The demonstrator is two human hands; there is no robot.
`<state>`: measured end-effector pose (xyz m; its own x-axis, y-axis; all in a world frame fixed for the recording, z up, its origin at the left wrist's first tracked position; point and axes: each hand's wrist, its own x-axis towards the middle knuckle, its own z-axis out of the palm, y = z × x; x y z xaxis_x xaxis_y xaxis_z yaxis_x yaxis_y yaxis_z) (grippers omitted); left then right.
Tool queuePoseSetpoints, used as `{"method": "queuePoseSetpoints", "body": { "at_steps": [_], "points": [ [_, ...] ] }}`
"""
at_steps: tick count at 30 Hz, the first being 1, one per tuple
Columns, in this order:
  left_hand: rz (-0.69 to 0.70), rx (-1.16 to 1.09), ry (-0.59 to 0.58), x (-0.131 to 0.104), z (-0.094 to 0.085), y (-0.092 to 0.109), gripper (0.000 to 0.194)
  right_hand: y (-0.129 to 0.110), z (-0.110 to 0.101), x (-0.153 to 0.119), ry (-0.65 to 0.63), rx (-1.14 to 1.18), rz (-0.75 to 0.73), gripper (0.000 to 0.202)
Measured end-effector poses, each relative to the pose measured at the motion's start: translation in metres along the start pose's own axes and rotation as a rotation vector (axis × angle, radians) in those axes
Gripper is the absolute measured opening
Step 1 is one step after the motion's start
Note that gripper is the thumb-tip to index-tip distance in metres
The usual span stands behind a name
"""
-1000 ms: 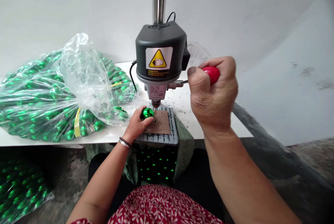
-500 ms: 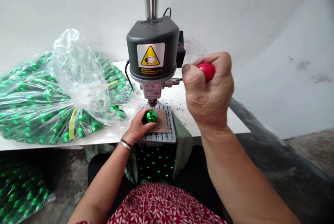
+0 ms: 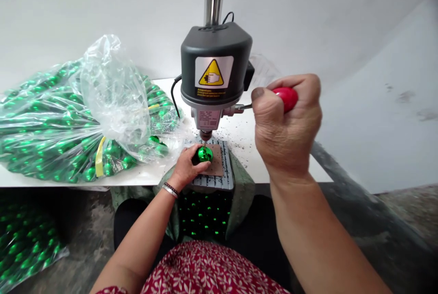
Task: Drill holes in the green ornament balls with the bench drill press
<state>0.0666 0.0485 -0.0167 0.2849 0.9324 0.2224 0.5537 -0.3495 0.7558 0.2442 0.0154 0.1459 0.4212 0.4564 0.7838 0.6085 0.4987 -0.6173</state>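
A shiny green ball (image 3: pixel 205 154) sits on a brown board (image 3: pixel 217 166) on the base of a drill press (image 3: pixel 216 63). My left hand (image 3: pixel 187 164) is closed round the ball's left side, thumb in front and fingers behind. Right above the ball is the thin drill bit (image 3: pixel 205 143); whether it touches or enters the ball I cannot tell. My right hand (image 3: pixel 287 125) is wrapped in a fist round the red knob (image 3: pixel 286 97) of the press's lever, to the right of the motor housing.
On the white table (image 3: pixel 137 179), a large clear plastic bag (image 3: pixel 51 120) full of green balls lies at the left. Another bag of green balls (image 3: pixel 27 244) is on the floor below. More green balls (image 3: pixel 205 214) show under the press base. Dark shavings are scattered about.
The view has shifted, so the press and both hands appear further right. Both grips are the same, on the ball and the lever knob.
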Motion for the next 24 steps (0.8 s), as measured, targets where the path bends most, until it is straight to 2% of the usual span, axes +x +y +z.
{"method": "queuePoseSetpoints", "body": {
  "at_steps": [3, 11, 14, 19, 24],
  "points": [
    [-0.005, 0.004, -0.003, 0.001, 0.002, -0.002, 0.052, -0.002, 0.0, 0.0, 0.025, -0.002, 0.022, 0.019],
    [-0.004, 0.024, -0.008, 0.002, 0.004, -0.006, 0.056, -0.001, -0.008, -0.011, -0.006, -0.088, 0.009, 0.017],
    [-0.01, 0.02, -0.005, 0.001, 0.004, -0.004, 0.057, 0.001, -0.011, -0.015, -0.024, -0.136, -0.015, 0.016],
    [0.0, 0.021, -0.01, -0.001, 0.002, 0.0, 0.046, 0.002, -0.014, -0.016, -0.024, -0.194, -0.07, 0.016],
    [-0.015, 0.023, -0.012, 0.0, 0.003, -0.001, 0.052, 0.004, -0.015, -0.027, 0.01, -0.23, -0.148, 0.012]
  ]
}}
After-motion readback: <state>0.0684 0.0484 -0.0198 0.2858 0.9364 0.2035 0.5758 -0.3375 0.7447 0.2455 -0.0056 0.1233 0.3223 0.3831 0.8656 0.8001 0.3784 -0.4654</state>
